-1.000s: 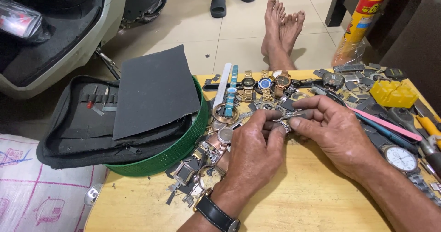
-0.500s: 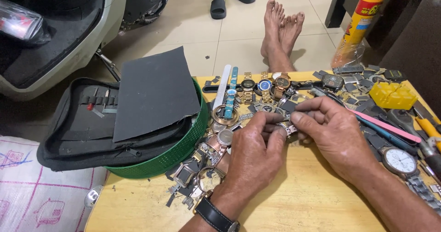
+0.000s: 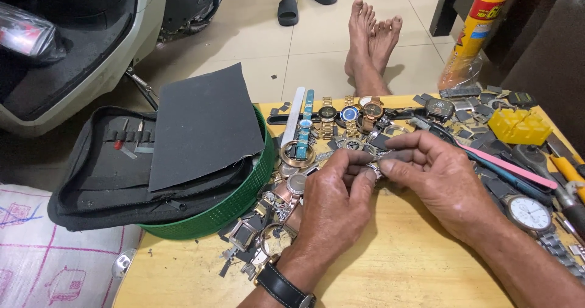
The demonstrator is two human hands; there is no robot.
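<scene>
My left hand (image 3: 332,204) and my right hand (image 3: 436,180) meet above the wooden table (image 3: 396,265), fingertips pinched together on a small metal watch piece (image 3: 373,169). Most of that piece is hidden by the fingers. A black wristwatch (image 3: 283,286) is on my left wrist. Just beyond the hands lies a row of wristwatches (image 3: 341,116) and loose straps. A heap of watch cases and parts (image 3: 268,223) lies to the left of my left hand.
A green basket (image 3: 225,210) at the table's left holds a black tool pouch (image 3: 103,168) under a dark sheet (image 3: 201,125). Right side: yellow box (image 3: 518,125), pink tool (image 3: 512,169), white-dial watch (image 3: 527,213). My bare feet (image 3: 372,34), sandals and a scooter (image 3: 79,46) are beyond.
Both hands stay together on the small piece, with the fingers shifting slightly. Nothing else on the table has moved.
</scene>
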